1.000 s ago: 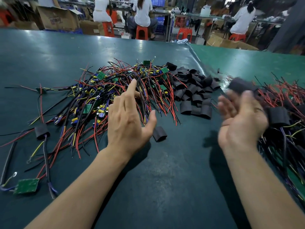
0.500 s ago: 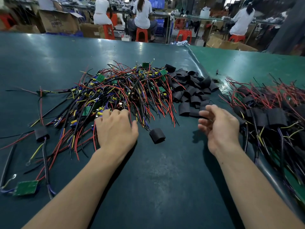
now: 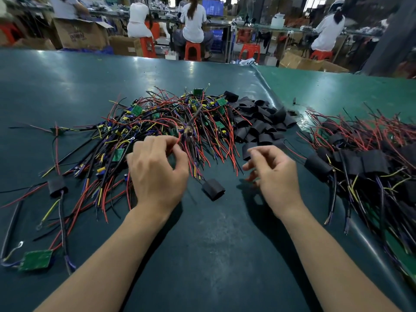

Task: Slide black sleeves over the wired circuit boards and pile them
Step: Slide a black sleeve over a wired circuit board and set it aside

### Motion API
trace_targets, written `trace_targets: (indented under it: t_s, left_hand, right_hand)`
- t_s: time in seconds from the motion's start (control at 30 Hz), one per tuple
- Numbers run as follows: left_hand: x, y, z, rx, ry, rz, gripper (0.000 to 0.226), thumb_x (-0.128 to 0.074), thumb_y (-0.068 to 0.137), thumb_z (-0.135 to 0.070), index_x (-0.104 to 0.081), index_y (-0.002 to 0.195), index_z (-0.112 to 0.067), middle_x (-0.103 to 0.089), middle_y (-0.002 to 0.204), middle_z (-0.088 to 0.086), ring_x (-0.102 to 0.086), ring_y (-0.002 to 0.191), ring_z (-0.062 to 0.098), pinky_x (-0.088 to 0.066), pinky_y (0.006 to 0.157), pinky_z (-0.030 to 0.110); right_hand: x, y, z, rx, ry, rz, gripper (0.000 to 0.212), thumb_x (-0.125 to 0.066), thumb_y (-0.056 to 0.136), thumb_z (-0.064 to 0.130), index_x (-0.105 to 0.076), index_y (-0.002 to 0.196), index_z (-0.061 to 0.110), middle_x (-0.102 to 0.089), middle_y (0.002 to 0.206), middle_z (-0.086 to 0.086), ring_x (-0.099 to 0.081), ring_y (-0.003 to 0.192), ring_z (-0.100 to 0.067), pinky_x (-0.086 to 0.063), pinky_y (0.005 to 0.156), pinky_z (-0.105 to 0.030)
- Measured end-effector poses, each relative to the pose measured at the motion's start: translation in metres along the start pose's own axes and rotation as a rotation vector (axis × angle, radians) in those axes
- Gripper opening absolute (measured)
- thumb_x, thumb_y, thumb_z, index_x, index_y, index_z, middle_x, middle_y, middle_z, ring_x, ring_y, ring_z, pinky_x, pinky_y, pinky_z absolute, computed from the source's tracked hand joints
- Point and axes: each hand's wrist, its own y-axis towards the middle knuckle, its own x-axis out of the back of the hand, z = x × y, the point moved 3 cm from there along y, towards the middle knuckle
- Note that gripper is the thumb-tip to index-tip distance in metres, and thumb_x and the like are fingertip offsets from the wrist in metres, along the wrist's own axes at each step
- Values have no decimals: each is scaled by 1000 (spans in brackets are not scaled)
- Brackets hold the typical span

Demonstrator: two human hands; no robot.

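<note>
A tangle of wired boards (image 3: pixel 171 122) is heaped on the dark green desk (image 3: pixel 213 255), toward 12 o'clock from the hands. A heap of loose black sleeves (image 3: pixel 258 124) lies just beside it at 3 o'clock, and 1 stray sleeve (image 3: pixel 213 189) sits between the hands. Finished, sleeved boards (image 3: pixel 360 163) are piled at the desk's 3 o'clock edge.

The left hand (image 3: pixel 157 174) is curled over the tangle's near edge, its fingers (image 3: pixel 167 143) pinched on red wires. The right hand (image 3: pixel 274 174) hovers with fingers loosely bent, nothing held.

The boards are judged light and stiff, with fragile soldered leads; the wires are springy and likely to snag on neighbours. A board is best drawn out by its bundled wires close to the board. The sleeves look soft, flattened and light, so each would need its mouth pinched open.

The board on the pinched wires is hidden by the hand and motion blur. The finished pile is cut off at the right edge.
</note>
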Motion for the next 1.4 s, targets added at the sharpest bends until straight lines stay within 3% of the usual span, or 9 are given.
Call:
trace_targets:
  t_s: [0.2,0.3,0.43,0.53,0.7,0.83,1.03,1.13,1.4]
  left_hand:
    - [-4,-15,-25,-299,-359,177,18,-57,91,-19,-71,94,-7,-66,80,-6,-58,62,17,-53,63,38]
    - [-6,-22,-31,-417,-453,298,18,-60,91,-18,-73,96,-7,-64,80,-9,-56,59,14,-51,59,33]
    - [-5,-21,-30,-455,-513,349,18,-64,90,-9,-73,105,-5,-65,79,0,-56,62,17,-49,59,28]
    - [-4,-21,-32,-473,-520,393,24,-63,92,-15,-72,113,-6,-67,85,0,-56,71,7,-45,68,18]
    - [-4,-18,-24,-225,-667,533,45,-55,88,-45,-56,115,-10,-66,100,-1,-63,89,14,-50,81,30]
    - [-17,-26,-26,-440,-378,723,37,-66,88,-41,-70,112,-14,-67,117,-4,-57,116,12,-44,100,38]
    - [-24,-25,-18,-447,-235,714,21,-72,87,-16,-74,108,-15,-71,108,-2,-62,106,19,-46,96,37]
    - [-23,-20,-12,-362,-121,701,33,-71,88,-30,-67,120,-20,-69,113,-5,-57,111,20,-45,95,40]
    - [-20,-10,4,-232,152,522,35,-66,82,-59,-72,98,-29,-64,98,-10,-46,104,20,-36,87,37]
  right_hand:
    - [-20,-10,-3,306,-235,268,68,-74,87,15,-39,137,46,-61,110,5,-61,70,-15,-45,62,-13]
    - [-22,-8,-3,354,-305,274,48,-69,89,12,-55,131,31,-61,111,3,-60,77,-12,-46,69,-16]
    - [-22,-9,0,319,-208,286,44,-63,92,18,-53,130,39,-59,105,18,-64,78,-17,-58,75,-43]
    - [-20,-11,4,363,-166,263,40,-59,90,28,-54,128,39,-70,99,3,-66,76,-26,-57,70,-48]
    - [-11,-4,14,88,361,104,19,-52,100,26,-65,110,15,-75,89,-8,-69,76,-18,-52,51,-26]
    - [8,6,18,-129,660,11,29,-43,103,31,-64,95,12,-72,72,-6,-67,63,-20,-45,46,-22]
    - [24,11,21,-92,683,-146,31,-53,95,44,-50,83,15,-63,58,-2,-60,51,-16,-45,47,-25]
    - [28,13,22,-83,678,-201,35,-55,90,49,-47,86,15,-61,55,-1,-58,48,-15,-46,46,-25]
    - [28,14,22,-116,746,-227,25,-48,101,40,-46,105,15,-72,74,-8,-72,66,-21,-56,56,-26]
